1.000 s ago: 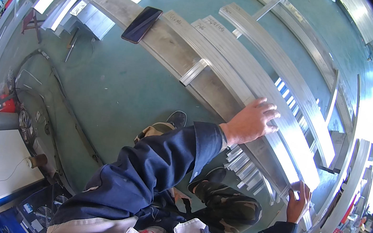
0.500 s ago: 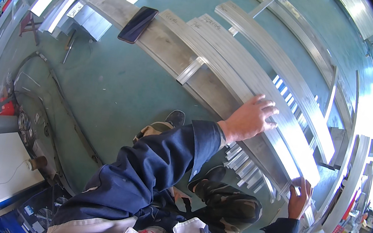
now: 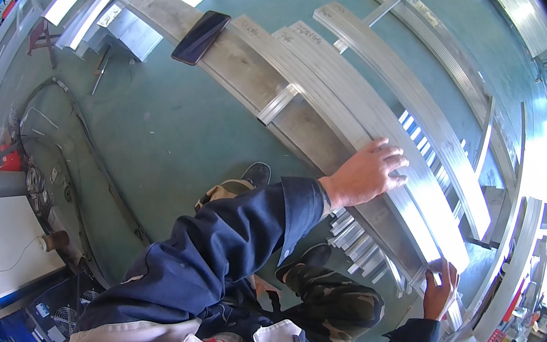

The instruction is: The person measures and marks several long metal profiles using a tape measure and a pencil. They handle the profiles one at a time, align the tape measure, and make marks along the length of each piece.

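Two long silver aluminium profiles (image 3: 361,103) lie side by side, with handwritten marks at their far-left ends. My left hand (image 3: 366,173) rests across them from the near side, palm down with its fingers spread over the top. At their near-right end is my right hand (image 3: 440,289), its thumb and fingers curled round the end edge. The profiles sit on a wider, dull metal beam (image 3: 245,78). A dark smartphone (image 3: 201,38) lies on that beam beyond the profiles' far-left ends. A short metal crosspiece (image 3: 278,104) juts out from under the nearer profile.
Another profile (image 3: 406,85) lies apart, just beyond the pair. Shorter profiles (image 3: 365,245) are stacked below the beam, near my legs. A dark hose (image 3: 102,156) runs over the green floor (image 3: 175,121) at left. A white cabinet (image 3: 1,240) stands at lower left.
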Available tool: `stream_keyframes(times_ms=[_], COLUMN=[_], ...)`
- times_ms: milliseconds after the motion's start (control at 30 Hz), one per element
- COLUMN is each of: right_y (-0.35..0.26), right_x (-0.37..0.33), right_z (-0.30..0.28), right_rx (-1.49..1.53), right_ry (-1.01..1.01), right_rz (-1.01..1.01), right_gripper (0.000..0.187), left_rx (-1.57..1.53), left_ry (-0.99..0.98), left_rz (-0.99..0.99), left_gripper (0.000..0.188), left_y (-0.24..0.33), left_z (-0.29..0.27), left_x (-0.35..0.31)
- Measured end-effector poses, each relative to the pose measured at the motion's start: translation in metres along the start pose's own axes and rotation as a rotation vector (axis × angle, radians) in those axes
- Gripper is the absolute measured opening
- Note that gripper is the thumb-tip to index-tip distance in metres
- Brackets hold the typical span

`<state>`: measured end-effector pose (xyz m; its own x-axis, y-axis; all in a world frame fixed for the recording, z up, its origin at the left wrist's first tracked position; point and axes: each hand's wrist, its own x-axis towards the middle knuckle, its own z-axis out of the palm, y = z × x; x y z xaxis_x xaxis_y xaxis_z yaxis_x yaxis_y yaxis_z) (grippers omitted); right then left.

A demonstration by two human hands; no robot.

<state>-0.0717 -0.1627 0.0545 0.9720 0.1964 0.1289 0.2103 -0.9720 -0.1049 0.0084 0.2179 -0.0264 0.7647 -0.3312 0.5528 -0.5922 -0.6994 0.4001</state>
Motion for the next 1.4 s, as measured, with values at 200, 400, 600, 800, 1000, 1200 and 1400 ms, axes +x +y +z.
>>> stream_keyframes(times_ms=[200, 400, 600, 800, 1000, 1200, 1400], right_y=[-0.002, 0.001, 0.013, 0.024, 0.020, 0.013, 0.021], right_x=[0.002, -0.002, -0.006, -0.012, -0.011, -0.007, -0.007], right_z=[0.000, 0.005, 0.013, 0.024, 0.023, 0.020, 0.025], right_rx=[0.005, -0.007, 0.015, -0.145, -0.099, -0.103, -0.077], right_ry=[0.007, 0.055, 0.054, 0.064, 0.080, 0.096, 0.050], right_rz=[0.001, 0.001, 0.033, 0.030, 0.055, 0.037, 0.092], right_gripper=[0.039, 0.040, 0.046, 0.058, 0.052, 0.046, 0.055], left_rx=[-0.008, -0.004, 0.002, -0.003, -0.002, 0.010, 0.006], left_ry=[-0.009, -0.007, -0.028, -0.025, -0.016, -0.011, -0.009], left_rz=[-0.007, -0.001, -0.001, 0.000, -0.001, 0.002, 0.000], left_gripper=[0.031, 0.031, 0.032, 0.033, 0.034, 0.034, 0.033], left_y=[0.000, -0.001, -0.001, -0.002, 0.000, 0.000, -0.002], left_z=[-0.001, 0.001, 0.001, 0.000, -0.001, 0.001, 0.000], left_x=[0.001, 0.002, 0.002, 0.003, 0.005, 0.004, 0.004])
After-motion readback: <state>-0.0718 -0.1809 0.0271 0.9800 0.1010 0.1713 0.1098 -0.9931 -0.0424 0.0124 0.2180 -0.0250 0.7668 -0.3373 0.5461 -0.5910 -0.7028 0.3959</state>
